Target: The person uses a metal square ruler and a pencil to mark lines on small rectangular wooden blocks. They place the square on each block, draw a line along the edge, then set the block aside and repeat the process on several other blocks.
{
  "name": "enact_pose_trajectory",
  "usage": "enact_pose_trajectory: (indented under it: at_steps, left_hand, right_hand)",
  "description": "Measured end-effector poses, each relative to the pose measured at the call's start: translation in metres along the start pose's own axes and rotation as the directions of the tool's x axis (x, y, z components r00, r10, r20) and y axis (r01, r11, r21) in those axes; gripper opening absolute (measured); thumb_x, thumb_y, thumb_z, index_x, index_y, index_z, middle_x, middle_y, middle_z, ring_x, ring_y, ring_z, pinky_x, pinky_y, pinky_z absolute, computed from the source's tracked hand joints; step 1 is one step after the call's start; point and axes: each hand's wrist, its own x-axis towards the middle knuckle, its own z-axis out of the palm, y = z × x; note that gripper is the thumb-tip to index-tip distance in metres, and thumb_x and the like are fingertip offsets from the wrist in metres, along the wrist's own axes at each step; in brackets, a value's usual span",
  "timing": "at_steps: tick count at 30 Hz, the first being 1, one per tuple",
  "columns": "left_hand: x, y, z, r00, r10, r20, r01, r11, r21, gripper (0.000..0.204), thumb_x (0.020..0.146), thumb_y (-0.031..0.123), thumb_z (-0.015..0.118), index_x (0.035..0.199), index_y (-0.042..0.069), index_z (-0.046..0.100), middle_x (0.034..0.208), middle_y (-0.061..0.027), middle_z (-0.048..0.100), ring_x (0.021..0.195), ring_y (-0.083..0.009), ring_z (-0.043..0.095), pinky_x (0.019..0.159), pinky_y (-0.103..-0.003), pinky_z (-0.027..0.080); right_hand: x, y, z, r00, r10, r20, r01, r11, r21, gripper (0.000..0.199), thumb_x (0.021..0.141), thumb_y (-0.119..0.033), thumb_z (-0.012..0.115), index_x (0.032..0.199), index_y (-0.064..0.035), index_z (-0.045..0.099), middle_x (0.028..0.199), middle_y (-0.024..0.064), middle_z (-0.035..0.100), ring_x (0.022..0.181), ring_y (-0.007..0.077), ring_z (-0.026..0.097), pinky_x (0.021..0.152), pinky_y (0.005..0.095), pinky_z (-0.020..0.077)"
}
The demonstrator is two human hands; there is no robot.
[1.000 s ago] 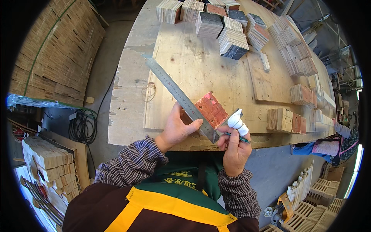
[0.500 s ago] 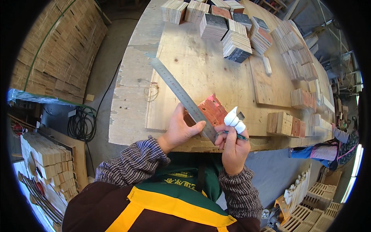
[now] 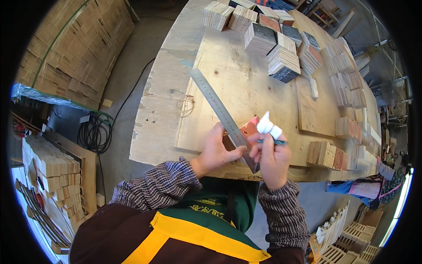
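My left hand (image 3: 218, 147) is closed round a long steel ruler (image 3: 215, 103) and a small wooden block with a reddish face (image 3: 249, 128). Its thumb presses on the ruler, which lies slanted across the block. My right hand (image 3: 273, 160) pinches a thin teal pen (image 3: 280, 142) beside the ruler's near end; the writing tip is hidden by the fingers. A white, cloth-like wrap (image 3: 269, 126) sticks up at the right hand's fingertips. Both hands are over the near edge of the wooden worktable (image 3: 237, 94).
Stacked plywood blocks (image 3: 281, 57) stand at the table's far side, with more block bundles (image 3: 327, 155) along the right. A wire loop (image 3: 187, 105) lies on the left. Wrapped wood stacks (image 3: 79, 48) and a coiled black cable (image 3: 94, 132) are on the floor. Another person (image 3: 369, 187) is at far right.
The table and blocks have shifted slightly right and down in the view. My right hand has turned and drawn closer to the ruler and the red face, the pen now lying more level.
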Motion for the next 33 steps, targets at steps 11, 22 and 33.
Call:
enact_pose_trajectory:
  at_steps: [11, 22, 33]
  left_hand:
    - [0.0, -0.006, 0.003, 1.0, -0.001, -0.016, 0.001, 1.0, 0.003, 0.063, 0.07, 0.029, 0.081, 0.115, -0.001, 0.05, 0.104, -0.0185, 0.056, 0.099, -0.0339, 0.057, 0.088, -0.041, 0.047]
    - [0.001, -0.002, 0.001, 0.999, 0.047, -0.012, -0.047, 0.999, -0.002, 0.057, 0.07, 0.024, 0.081, 0.112, 0.001, 0.05, 0.103, -0.0178, 0.056, 0.099, -0.0318, 0.057, 0.087, -0.039, 0.047]
    - [0.001, 0.003, 0.001, 1.0, 0.02, -0.012, -0.02, 1.0, -0.008, 0.056, 0.07, 0.023, 0.081, 0.111, 0.0, 0.049, 0.103, -0.0157, 0.054, 0.096, -0.0286, 0.057, 0.086, -0.037, 0.047]
  right_hand:
    - [0.012, -0.001, 0.002, 0.998, -0.027, 0.058, 0.03, 0.998, -0.048, 0.023, 0.105, -0.013, 0.037, 0.112, 0.0032, 0.052, 0.091, 0.0113, 0.067, 0.058, 0.0072, 0.057, 0.051, 0.0189, 0.0452]
    - [0.005, -0.006, -0.008, 0.998, 0.069, 0.004, -0.068, 0.996, -0.062, 0.02, 0.104, -0.013, 0.038, 0.111, 0.0016, 0.05, 0.088, 0.0117, 0.067, 0.056, 0.0081, 0.057, 0.047, 0.0195, 0.0446]
    - [0.012, -0.006, -0.005, 0.996, 0.079, 0.047, -0.079, 0.997, -0.008, 0.018, 0.103, -0.01, 0.04, 0.104, 0.0031, 0.052, 0.086, 0.0097, 0.067, 0.057, 0.0072, 0.057, 0.048, 0.0202, 0.0453]
